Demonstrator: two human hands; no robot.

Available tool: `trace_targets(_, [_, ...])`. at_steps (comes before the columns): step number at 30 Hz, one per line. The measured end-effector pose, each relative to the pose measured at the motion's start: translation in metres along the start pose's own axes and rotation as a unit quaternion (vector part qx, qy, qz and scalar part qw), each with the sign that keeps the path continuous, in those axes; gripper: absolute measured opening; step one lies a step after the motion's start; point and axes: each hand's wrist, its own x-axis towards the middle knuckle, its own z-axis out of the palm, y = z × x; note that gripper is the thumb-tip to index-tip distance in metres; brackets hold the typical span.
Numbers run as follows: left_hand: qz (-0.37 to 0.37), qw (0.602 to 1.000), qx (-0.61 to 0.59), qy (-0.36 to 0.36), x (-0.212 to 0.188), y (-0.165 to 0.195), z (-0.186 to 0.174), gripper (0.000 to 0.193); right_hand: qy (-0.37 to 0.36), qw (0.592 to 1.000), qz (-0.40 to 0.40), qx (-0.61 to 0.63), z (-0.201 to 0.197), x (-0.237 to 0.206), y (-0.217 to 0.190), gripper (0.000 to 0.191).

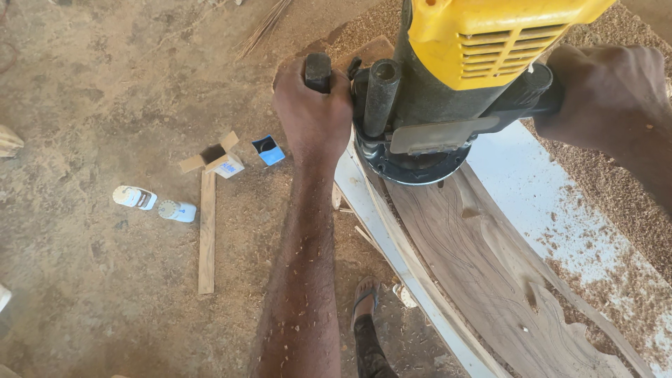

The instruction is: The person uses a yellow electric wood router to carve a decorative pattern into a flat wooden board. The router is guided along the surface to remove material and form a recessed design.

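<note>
A dusty dirt floor (84, 280) fills the left side. On it lie two small white bottles (154, 204) side by side, and just to their right a narrow wooden strip (206, 238) running away from the viewer, with a small opened cardboard box (217, 159) at its far end. A little blue-and-white carton (269, 150) sits just beyond that.

Toward the middle, the left hand (313, 112) is wrapped tightly round the black side handle of a power router (448, 84) — fingers curled closed, forearm flecked with wood chips. The router has a yellow vented top and a black body; its round base rests on a curved, dark wooden panel (490, 280) with carved scroll outlines. The panel lies on a white table (532, 189) that runs diagonally to the lower right, scattered with sawdust (616, 280). Below the table edge, a sandalled foot (365, 297) stands on the floor.

At the far right, the right hand (609, 91) is clenched over the router's opposite handle — the handle itself mostly hidden by the fist.
</note>
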Motion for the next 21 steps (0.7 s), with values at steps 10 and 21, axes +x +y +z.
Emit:
trace_targets(10, [-0.013, 1.000, -0.015, -0.017, -0.008, 0.010, -0.005, 0.010, 0.070, 0.997, -0.031, 0.024, -0.001, -0.013, 0.004, 0.022])
trace_targets(21, [-0.020, 0.999, -0.025, -0.029, -0.018, 0.013, -0.004, 0.010, 0.043, 0.999, -0.017, -0.004, 0.000, -0.023, 0.006, 0.026])
